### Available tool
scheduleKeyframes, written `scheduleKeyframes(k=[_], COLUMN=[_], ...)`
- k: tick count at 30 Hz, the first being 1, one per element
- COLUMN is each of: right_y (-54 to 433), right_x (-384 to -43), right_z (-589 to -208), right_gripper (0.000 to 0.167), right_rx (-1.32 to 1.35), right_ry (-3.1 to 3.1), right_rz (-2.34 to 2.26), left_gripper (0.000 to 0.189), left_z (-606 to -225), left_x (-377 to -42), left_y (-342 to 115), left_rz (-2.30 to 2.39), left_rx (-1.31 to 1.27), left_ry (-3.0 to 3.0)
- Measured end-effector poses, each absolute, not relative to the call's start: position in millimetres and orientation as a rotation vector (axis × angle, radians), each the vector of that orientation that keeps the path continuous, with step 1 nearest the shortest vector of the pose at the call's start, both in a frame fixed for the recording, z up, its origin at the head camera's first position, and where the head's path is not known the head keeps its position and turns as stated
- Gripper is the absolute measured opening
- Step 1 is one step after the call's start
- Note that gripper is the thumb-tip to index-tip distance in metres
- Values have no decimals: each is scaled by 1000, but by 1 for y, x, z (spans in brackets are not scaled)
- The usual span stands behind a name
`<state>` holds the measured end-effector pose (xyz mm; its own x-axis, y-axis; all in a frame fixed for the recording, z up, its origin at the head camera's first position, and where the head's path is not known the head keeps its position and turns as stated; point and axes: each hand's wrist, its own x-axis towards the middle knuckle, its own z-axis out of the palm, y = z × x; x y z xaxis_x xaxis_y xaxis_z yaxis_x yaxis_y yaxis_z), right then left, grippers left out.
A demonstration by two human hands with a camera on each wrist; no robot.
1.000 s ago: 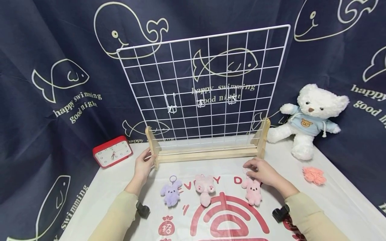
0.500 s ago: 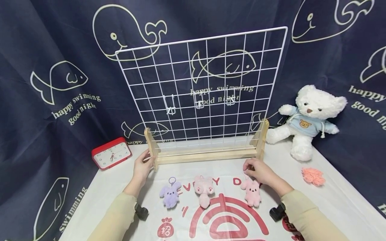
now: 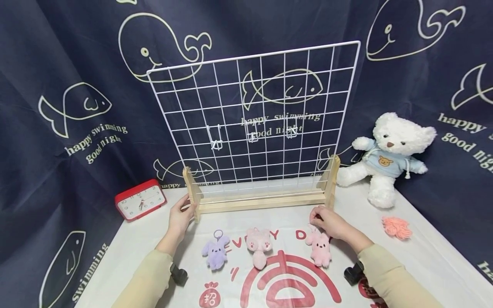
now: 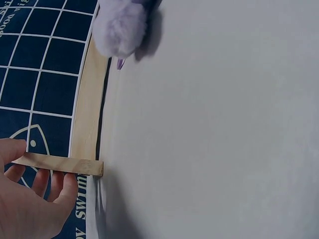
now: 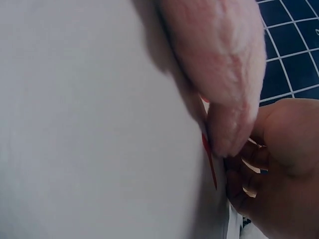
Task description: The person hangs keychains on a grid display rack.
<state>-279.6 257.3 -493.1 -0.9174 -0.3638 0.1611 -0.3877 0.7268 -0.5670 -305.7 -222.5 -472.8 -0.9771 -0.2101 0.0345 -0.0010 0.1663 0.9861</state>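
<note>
My left hand (image 3: 181, 214) grips the left foot of the wooden stand (image 3: 262, 199); in the left wrist view its thumb and fingers (image 4: 65, 191) curl round the foot piece (image 4: 60, 165). The stand holds an upright white wire grid (image 3: 254, 115) with three small hooks (image 3: 253, 137). My right hand (image 3: 327, 220) rests curled at the top of a pink plush bunny (image 3: 320, 250), which lies on the table. Up close, its fingers (image 5: 249, 169) pinch at the bunny's ear end (image 5: 219, 64). A purple bunny (image 3: 215, 252) and a second pink plush (image 3: 258, 244) lie to the left.
A red clock (image 3: 140, 200) stands at the left. A white teddy bear (image 3: 389, 156) sits at the back right, with an orange yarn tuft (image 3: 396, 226) in front of it. Dark printed cloth hangs behind and at both sides.
My right hand has drawn in slightly and curled tighter over the top of the pink bunny. The left hand stays on the stand's foot. The head view has tipped down a little.
</note>
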Motion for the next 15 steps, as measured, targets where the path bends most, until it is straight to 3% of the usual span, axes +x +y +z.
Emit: scheduleKeyframes(k=[15], right_y=[259], right_x=[-281], right_z=[-487], right_gripper=[2], right_rx=[603], right_ry=[-2752], right_rz=[1186], left_gripper=[54], left_z=[-481], left_x=[-308], left_y=[-224], left_rz=[-1881], left_rx=[218], left_ry=[-2262])
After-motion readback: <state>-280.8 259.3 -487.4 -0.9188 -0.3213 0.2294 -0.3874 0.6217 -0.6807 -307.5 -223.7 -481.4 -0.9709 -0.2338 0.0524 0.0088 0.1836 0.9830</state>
